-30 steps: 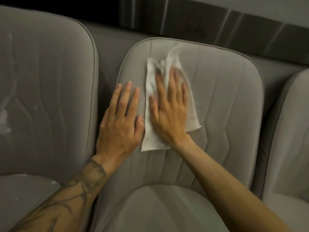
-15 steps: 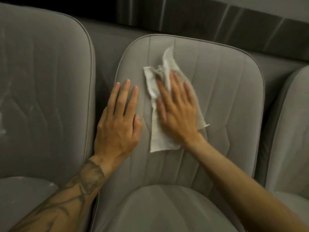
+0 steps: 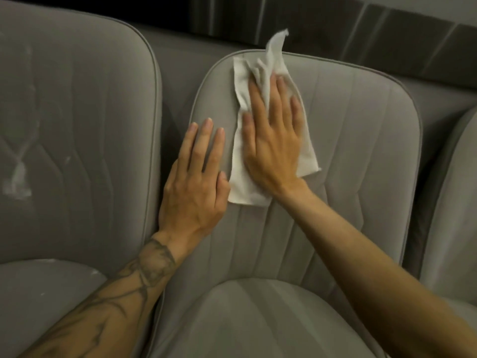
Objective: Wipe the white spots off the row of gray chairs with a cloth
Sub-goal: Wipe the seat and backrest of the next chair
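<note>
A gray padded chair (image 3: pixel 361 151) fills the middle of the head view. My right hand (image 3: pixel 273 143) lies flat on a white cloth (image 3: pixel 241 184) and presses it against the upper left of this chair's backrest. One corner of the cloth sticks up past the top edge. My left hand (image 3: pixel 196 182) rests flat on the same backrest, fingers together, just left of the cloth and touching its edge. The chair to the left (image 3: pixel 77 125) carries white smears (image 3: pixel 18 182) on its backrest and small white flecks on its seat.
A third gray chair (image 3: pixel 459 215) shows at the right edge. Narrow dark gaps separate the backrests. Behind the row runs a gray ledge (image 3: pixel 180 55) with a dark paneled wall (image 3: pixel 387 29) above it.
My right hand slid the cloth down and to the right, then back up to the top edge of the backrest. My left hand has stayed in place on the backrest.
</note>
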Demonstrator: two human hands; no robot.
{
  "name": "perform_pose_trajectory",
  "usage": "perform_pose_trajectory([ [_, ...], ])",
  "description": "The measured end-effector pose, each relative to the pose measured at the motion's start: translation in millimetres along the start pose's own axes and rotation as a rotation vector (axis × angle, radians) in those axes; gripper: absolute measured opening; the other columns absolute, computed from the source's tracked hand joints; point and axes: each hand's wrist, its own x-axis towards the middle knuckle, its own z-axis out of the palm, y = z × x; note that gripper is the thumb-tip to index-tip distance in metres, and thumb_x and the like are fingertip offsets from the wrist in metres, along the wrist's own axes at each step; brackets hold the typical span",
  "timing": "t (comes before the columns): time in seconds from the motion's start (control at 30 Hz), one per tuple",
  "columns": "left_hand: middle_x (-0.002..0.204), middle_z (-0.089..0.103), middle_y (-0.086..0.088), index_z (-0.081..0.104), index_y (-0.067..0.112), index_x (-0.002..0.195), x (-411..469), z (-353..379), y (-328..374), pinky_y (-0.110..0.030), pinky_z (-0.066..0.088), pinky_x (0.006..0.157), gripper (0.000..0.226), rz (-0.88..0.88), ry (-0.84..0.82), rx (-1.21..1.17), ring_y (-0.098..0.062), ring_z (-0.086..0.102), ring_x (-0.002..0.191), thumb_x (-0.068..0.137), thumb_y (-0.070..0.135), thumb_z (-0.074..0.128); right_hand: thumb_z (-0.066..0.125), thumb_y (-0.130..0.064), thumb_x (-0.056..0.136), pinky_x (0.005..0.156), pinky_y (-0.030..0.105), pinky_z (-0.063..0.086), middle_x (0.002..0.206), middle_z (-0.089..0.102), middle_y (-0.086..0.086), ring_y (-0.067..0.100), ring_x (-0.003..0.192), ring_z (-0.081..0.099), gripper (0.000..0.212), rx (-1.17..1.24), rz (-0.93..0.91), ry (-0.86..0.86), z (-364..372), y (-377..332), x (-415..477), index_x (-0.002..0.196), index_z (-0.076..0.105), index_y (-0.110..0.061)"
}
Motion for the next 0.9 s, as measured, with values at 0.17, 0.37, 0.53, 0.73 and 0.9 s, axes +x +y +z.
perform_pose_trajectory([
  [0.17,0.172,0.022,-0.013,0.031,0.005,0.162,4.1,-2.8,-1.3,-0.03,0.011,0.13,0.061,-0.036,-0.021,-0.184,-0.028,0.014,0.161,0.103,0.015,0.042,0.033,-0.036,0.111,0.129,0.045,0.017,0.168,0.032,0.01,0.025,0.159,0.024,0.053,0.114,0.077,0.111,8.2,-26.0,36.8,0.16,0.039,-0.017],
  [0.37,0.174,0.01,0.007,0.012,0.027,0.166,-62.1,-20.3,-7.9,-0.006,0.016,0.12,0.065,-0.345,-0.18,-0.58,0.009,0.012,0.155,0.108,0.025,0.04,0.025,-0.033,0.112,0.13,0.051,0.015,0.171,0.024,0.013,0.029,0.161,0.015,0.054,0.376,0.003,-0.093,23.9,-66.0,-138.1,0.165,0.018,-0.022],
  [0.53,0.164,0.02,0.027,-0.011,0.073,0.148,-95.4,-32.4,-1.9,0.013,0.026,0.085,0.063,-0.582,-0.36,-0.591,0.03,0.022,0.125,0.109,0.052,0.033,0.018,-0.039,0.113,0.131,0.046,0.009,0.172,0.02,0.013,0.026,0.162,0.012,0.056,0.392,-0.019,-0.193,14.7,-65.6,-163.0,0.166,0.001,-0.03],
  [0.73,0.137,0.001,0.067,-0.01,0.076,0.146,-93.6,-34.2,-3.5,-0.002,0.027,0.092,0.063,-0.598,-0.375,-0.628,0.045,0.014,0.119,0.093,0.084,0.023,0.029,-0.035,0.112,0.131,0.045,0.007,0.173,0.019,0.009,0.024,0.162,0.01,0.053,0.427,0.059,0.004,27.6,-77.1,-58.4,0.164,0.026,-0.023],
  [0.9,0.147,0.026,0.051,0.012,0.061,0.153,-105.9,-32.6,12.6,-0.007,0.036,0.107,0.056,-0.556,-0.377,-0.533,0.021,0.034,0.139,0.11,0.047,0.044,0.033,-0.028,0.113,0.132,0.044,0.007,0.174,0.012,0.004,0.023,0.162,0.009,0.052,0.597,0.014,-0.158,21.1,-91.0,-164.8,0.163,0.024,-0.019],
])
